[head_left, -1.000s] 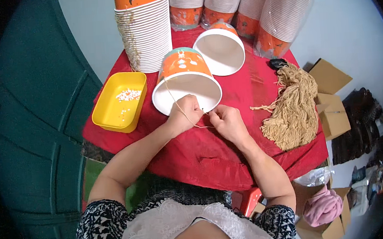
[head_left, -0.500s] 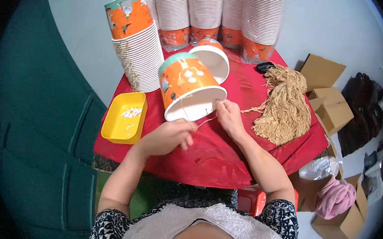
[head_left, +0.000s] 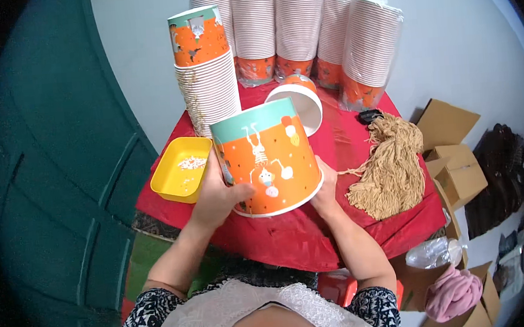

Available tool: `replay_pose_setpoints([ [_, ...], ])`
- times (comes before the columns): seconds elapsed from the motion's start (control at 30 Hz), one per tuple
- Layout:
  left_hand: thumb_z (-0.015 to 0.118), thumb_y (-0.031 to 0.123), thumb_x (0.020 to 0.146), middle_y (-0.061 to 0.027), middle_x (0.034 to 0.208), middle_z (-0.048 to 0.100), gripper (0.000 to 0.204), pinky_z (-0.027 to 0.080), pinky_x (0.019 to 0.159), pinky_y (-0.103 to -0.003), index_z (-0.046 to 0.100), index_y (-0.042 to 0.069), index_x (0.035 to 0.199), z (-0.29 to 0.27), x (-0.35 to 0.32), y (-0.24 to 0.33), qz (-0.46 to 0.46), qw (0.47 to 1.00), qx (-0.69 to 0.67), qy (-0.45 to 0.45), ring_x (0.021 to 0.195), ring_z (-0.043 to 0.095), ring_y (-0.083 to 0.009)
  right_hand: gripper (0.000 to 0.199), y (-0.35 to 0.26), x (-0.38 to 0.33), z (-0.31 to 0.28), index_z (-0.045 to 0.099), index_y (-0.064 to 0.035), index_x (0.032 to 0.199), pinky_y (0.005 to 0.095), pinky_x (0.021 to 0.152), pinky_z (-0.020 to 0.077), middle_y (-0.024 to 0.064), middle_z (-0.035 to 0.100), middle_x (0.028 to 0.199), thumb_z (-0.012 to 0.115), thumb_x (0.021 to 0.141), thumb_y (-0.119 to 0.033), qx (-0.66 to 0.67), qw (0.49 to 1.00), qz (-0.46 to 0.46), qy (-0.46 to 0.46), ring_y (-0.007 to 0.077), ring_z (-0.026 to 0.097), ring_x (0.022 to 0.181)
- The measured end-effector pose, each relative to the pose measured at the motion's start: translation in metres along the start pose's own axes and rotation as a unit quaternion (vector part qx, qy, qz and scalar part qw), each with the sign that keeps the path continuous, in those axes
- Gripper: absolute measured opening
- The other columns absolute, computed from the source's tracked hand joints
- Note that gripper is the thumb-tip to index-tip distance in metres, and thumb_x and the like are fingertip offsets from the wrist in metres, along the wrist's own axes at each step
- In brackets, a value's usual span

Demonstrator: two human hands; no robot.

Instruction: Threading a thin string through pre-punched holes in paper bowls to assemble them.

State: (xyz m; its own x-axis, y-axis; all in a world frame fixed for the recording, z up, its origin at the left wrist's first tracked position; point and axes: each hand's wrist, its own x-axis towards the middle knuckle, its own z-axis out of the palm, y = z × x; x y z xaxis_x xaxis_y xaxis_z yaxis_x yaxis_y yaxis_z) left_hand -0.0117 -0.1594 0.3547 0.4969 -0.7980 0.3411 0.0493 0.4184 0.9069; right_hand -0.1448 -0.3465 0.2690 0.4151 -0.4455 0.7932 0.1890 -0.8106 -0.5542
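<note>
Between my two hands is a large orange paper bucket (head_left: 273, 153) with a green band and cartoon figures, its base up and its white rim down. My left hand (head_left: 214, 197) is closed round its left side, the thumb lying across the printed front. At the right edge by the rim, my right hand (head_left: 327, 189) grips it, with fingers partly hidden behind. The bucket's inside does not show. Left of it sits a yellow plastic tub (head_left: 161, 175) holding small white and orange bits. A bundle of tan cords (head_left: 390, 176) lies right of my right hand.
Another paper bucket (head_left: 314, 112) lies on its side behind the held one. A tall bucket stack (head_left: 208, 91) stands at the left, and several wrapped stacks (head_left: 301, 24) line the back of the red-covered table (head_left: 285, 241). Cardboard boxes (head_left: 457, 171) stand at the right.
My hands have left the string at the bucket's rim and now grip its sides. The bucket is more upright, nearer to me, and turned so a different part of its print faces me.
</note>
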Motion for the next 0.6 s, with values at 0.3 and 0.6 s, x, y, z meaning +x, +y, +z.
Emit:
replay_pose_setpoints([
  [0.3, 0.087, 0.013, 0.06, -0.0089, 0.137, 0.043, 0.115, 0.04, 0.107, -0.036, 0.016, 0.0, 0.149, -0.025, -0.024, 0.002, 0.047, 0.995, 0.074, 0.053, 0.127, 0.046, -0.0207, 0.044, -0.013, 0.009, 0.01, 0.058, 0.0, 0.128, 0.0387, 0.072, 0.0561, 0.0196, 0.063, 0.109, 0.065, 0.085, -0.008, -0.047, 0.993, -0.102, -0.035, 0.034, 0.067, 0.091],
  [0.6, 0.078, 0.018, 0.07, -0.013, 0.137, 0.046, 0.099, 0.04, 0.108, -0.038, 0.022, 0.0, 0.149, -0.113, 0.021, 0.078, 0.293, 0.914, 0.193, 0.203, 0.126, 0.048, -0.0235, 0.035, -0.009, 0.012, -0.01, 0.056, 0.0021, 0.128, 0.0399, 0.092, 0.0487, 0.0226, 0.055, 0.122, 0.051, 0.094, -0.007, -0.065, 0.998, -0.005, -0.019, 0.0365, 0.06, 0.107],
])
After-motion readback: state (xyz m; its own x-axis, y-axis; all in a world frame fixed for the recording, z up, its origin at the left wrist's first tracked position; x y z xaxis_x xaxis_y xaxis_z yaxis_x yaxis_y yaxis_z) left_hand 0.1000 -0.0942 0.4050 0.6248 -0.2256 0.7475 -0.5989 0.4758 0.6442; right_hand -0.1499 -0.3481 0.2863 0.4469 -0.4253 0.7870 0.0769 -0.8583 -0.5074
